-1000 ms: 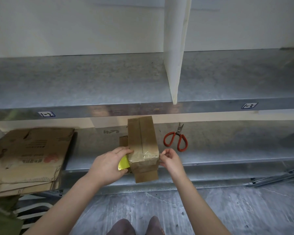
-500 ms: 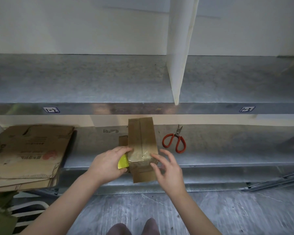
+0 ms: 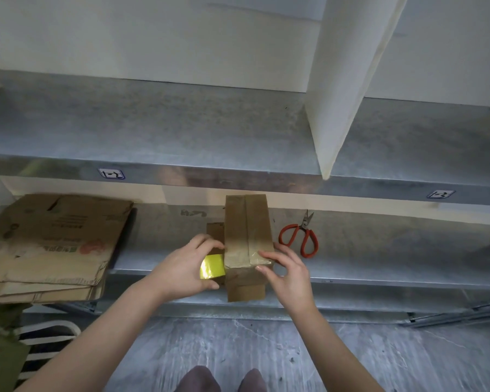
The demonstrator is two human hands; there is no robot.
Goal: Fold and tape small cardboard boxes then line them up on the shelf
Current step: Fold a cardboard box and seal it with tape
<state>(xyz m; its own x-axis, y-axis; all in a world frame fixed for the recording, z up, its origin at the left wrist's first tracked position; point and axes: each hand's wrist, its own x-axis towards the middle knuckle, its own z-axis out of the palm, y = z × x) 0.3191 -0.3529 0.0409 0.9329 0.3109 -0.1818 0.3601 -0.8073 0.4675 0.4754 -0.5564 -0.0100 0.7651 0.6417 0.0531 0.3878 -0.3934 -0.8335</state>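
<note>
Here the small cardboard box point(image 3: 246, 230) lies at the near edge of the lower shelf point(image 3: 379, 267), with clear tape point(image 3: 242, 254) across its near end. The right hand point(image 3: 289, 274), fingers spread, presses the taped near-right corner. The left hand point(image 3: 181, 267) grips a yellow tape roll point(image 3: 211, 266) against the box's left side. Red scissors point(image 3: 300, 236) lie just right of the box, and flattened cartons point(image 3: 48, 241) are stacked at the far left.

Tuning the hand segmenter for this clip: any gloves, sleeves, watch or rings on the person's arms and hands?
None visible. The left hand and right hand are ungloved, with no rings, watch or band showing. The left forearm and right forearm are uncovered down to the frame's bottom edge, so no sleeve is in view.
</note>
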